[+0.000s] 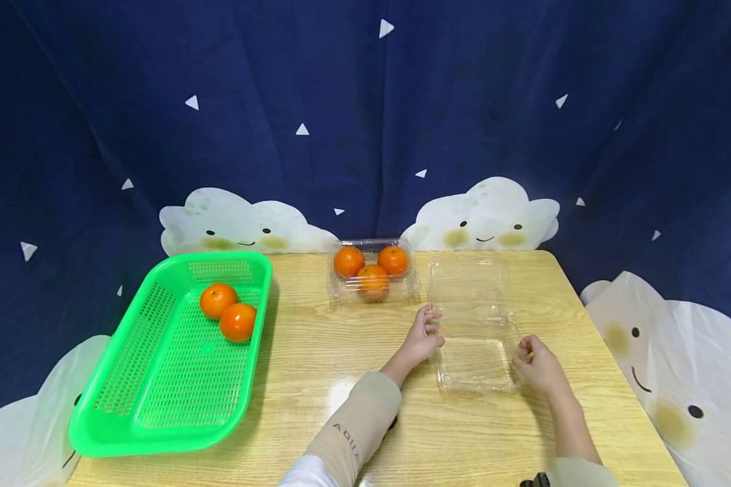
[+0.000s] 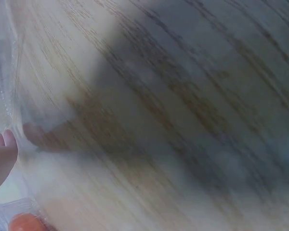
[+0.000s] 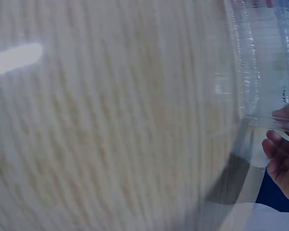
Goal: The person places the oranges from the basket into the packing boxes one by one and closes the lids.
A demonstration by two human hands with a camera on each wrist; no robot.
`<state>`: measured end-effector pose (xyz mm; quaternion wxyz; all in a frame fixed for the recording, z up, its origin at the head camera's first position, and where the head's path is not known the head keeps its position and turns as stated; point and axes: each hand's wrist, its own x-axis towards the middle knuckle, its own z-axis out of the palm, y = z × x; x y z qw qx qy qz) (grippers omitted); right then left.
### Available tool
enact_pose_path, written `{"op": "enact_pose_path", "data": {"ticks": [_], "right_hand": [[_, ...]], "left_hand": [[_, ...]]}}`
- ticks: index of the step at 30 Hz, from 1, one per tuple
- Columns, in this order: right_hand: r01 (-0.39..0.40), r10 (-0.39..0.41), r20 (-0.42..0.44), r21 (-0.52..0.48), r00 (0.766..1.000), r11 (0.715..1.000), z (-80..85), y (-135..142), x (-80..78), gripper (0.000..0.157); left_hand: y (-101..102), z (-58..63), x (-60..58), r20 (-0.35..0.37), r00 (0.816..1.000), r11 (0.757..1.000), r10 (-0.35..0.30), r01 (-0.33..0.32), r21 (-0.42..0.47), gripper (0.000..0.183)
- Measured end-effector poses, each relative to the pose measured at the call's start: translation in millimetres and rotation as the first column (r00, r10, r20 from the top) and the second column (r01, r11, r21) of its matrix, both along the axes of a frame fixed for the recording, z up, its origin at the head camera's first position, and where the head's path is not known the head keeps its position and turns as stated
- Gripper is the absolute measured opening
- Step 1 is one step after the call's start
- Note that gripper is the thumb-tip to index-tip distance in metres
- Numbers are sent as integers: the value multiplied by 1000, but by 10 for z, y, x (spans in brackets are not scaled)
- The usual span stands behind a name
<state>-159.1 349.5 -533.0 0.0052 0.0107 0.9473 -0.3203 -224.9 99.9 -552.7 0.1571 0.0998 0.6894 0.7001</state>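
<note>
A clear plastic clamshell container (image 1: 474, 362) lies unfolded on the table, its lid (image 1: 468, 287) laid back toward the curtain. At its left edge, close to the hinge, is my left hand (image 1: 419, 338), thumb and fingers apart and loosely bent; whether they touch the plastic is hard to tell. My right hand (image 1: 539, 366) pinches the container's right rim (image 3: 265, 121), with the thumb on one side and fingers on the other in the right wrist view. In the left wrist view only part of the left hand (image 2: 2, 161) shows.
Behind, a closed clear container (image 1: 335, 289) holds three oranges (image 1: 373, 283). A green plastic basket (image 1: 158, 443) on the left holds two more oranges (image 1: 237, 322). The wooden table (image 1: 317, 338) ends at a dark blue curtain (image 1: 353, 101) with clouds.
</note>
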Motion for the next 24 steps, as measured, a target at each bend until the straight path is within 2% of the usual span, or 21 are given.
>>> {"op": "enact_pose_path", "data": {"ticks": [10,14,19,24], "right_hand": [[0,0,4,-14,1000,1000,-67,-94,-6,24],[5,-5,17,-13,1000,1000,-66,-152,-5,25],[4,-3,18,-27,1000,1000,-71,-241,-18,24],[-8,8,-2,-29,1000,1000,-67,-337,-36,23]], "left_hand": [[-71,20,33,-7,1000,1000,31,-31,4,75],[-89,5,37,-11,998,998,67,-67,-9,74],[-117,-18,52,-59,989,989,138,-141,-42,74],[-159,-64,56,-138,971,977,198,-206,-49,71]]}}
